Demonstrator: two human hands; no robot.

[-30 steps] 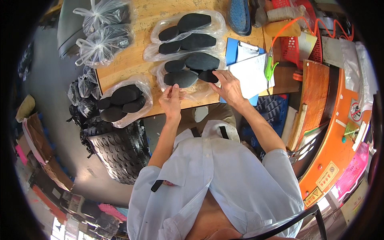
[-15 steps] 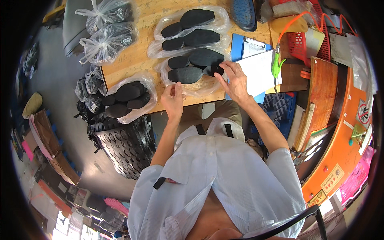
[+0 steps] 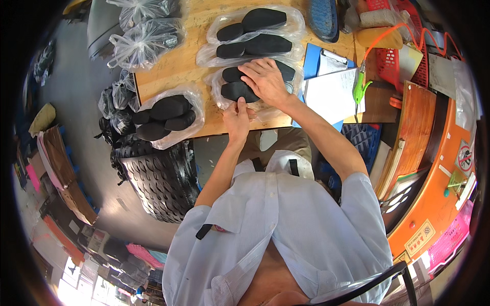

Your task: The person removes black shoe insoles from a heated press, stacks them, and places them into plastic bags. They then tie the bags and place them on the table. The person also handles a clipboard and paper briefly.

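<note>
Several black shoe-sole pieces [image 3: 236, 92], long and short ones, lie on a clear plastic bag [image 3: 216, 102] at the near edge of the table. My right hand [image 3: 268, 84] lies over this group with its fingers reaching left across the pieces, and it hides some of them. Just below, my left hand [image 3: 237, 122] has its fingers curled and pressed at the bag's near edge, touching the lower left piece. Behind them, two more rows of black sole pieces [image 3: 264, 19] rest in clear bags. Another bagged cluster of sole pieces [image 3: 173, 108] sits at the table's left corner.
Tied clear bags [image 3: 140, 43] with dark contents stand at the table's far left. On the right are a clipboard [image 3: 334, 62], white paper [image 3: 332, 94] and a green air gun [image 3: 360, 89] on an orange coiled hose. A black basket [image 3: 155, 178] stands below the left corner.
My right hand has moved left from the right end of the group and now covers its middle. My left hand has shifted slightly, staying at the near edge. The view has also shifted a little.
</note>
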